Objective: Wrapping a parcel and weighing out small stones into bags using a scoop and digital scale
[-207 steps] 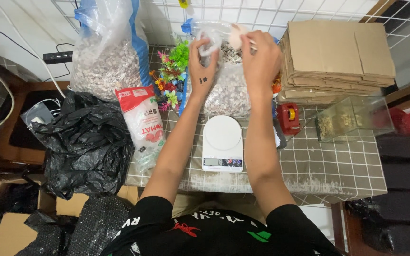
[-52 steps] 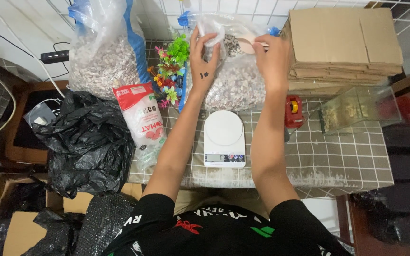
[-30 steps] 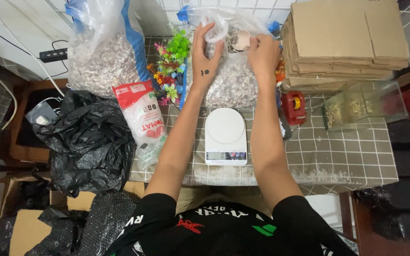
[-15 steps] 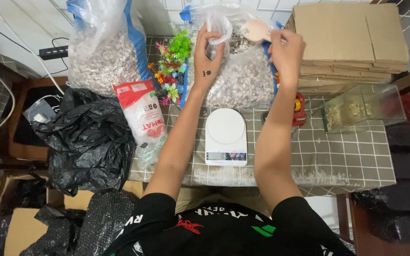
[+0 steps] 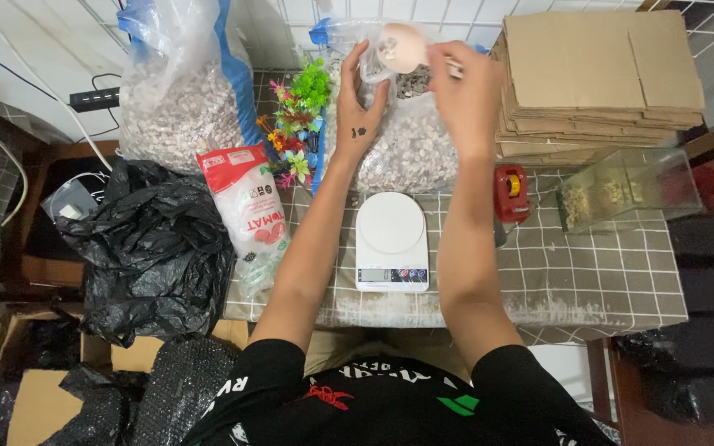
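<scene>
Tiled table (image 5: 588, 272), right hand (image 5: 466, 91) now gripping raised pink scoop (image 5: 402, 45), left hand (image 5: 359, 107) still clutching gravel bag (image 5: 411, 149).

My pink scoop (image 5: 402, 45); pale grey-white pebbles in clear bag (image 5: 411, 140); white scale (image 5: 391, 241); red tape dispenser (image 5: 511, 190); brown cardboard stack (image 5: 597, 74); black plastic bag (image 5: 146, 248); multicoloured plastic plants (image 5: 295, 124); grey-tiled table (image 5: 588, 281).
</scene>
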